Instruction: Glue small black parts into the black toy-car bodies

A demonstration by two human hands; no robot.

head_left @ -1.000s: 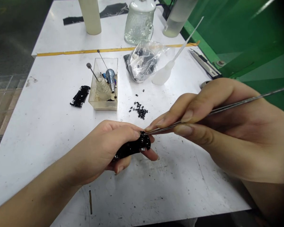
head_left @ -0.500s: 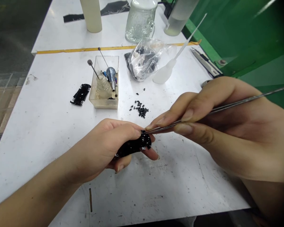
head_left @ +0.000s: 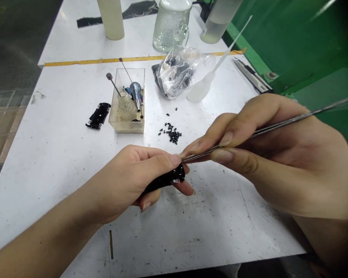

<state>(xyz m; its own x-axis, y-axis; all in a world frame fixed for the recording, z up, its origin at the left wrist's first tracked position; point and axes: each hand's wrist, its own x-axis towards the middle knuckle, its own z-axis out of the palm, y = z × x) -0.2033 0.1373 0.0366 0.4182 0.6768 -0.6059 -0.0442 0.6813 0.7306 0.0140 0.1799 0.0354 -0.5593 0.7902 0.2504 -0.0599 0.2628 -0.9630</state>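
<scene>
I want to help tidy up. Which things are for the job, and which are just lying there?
For the job:
black part, in the left hand
tweezers, in the right hand
tiny black bits, probably

Seemingly just lying about:
glass mug
knife
dark strip

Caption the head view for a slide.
Left hand holds a black part; right hand holds metal tweezers close to its end.

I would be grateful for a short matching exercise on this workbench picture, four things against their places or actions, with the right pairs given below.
1. Left hand
2. Right hand
3. Tiny black pieces
4. Glass mug

A. Beyond the yellow strip
B. Pinching a thin metal tool
C. Loosely heaped on the table
D. Gripping a glossy black part

Pairs: 1-D, 2-B, 3-C, 4-A
</scene>
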